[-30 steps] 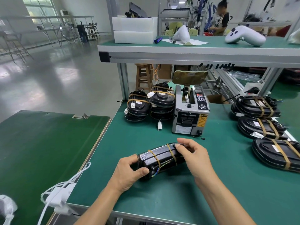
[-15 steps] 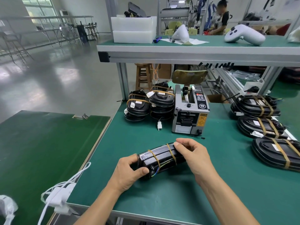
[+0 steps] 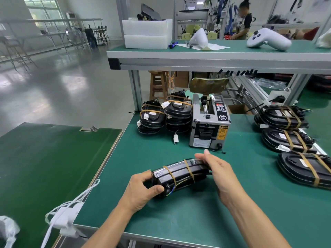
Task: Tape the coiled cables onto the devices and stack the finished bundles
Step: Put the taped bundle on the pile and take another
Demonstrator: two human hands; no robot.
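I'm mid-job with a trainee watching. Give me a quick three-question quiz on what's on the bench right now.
1. True or false: the black device held in both hands already has two tape strips around it.
2. What stands directly behind that device on the green bench? A) a fan B) the grey tape dispenser C) a stool
3. Fill in: the left hand grips the device's near end, while the right hand holds its ____ end.

Key: 1 true; 2 B; 3 far
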